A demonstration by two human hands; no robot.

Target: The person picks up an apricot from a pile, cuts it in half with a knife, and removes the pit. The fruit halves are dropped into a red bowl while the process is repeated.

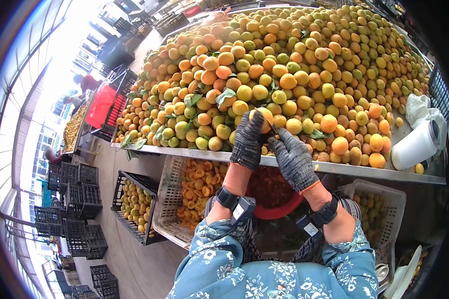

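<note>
My left hand [248,141], in a dark knit glove, grips a yellow-orange apricot [263,117] at the front edge of the metal table [354,172]. My right hand [293,158], also gloved, is closed around a thin blade or tool [270,124] whose tip touches that fruit. Both hands hover over a red bowl [277,199] holding dark red-brown pits. A huge heap of apricots [284,70] with scattered green leaves covers the table beyond the hands.
A white crate of halved apricots [194,192] sits below the table to the left, beside a black crate of whole fruit [132,202]. Another white crate [379,202] is at right. A white plastic jug [416,144] lies on the table's right. Black crates [72,209] are stacked at left; people stand far off.
</note>
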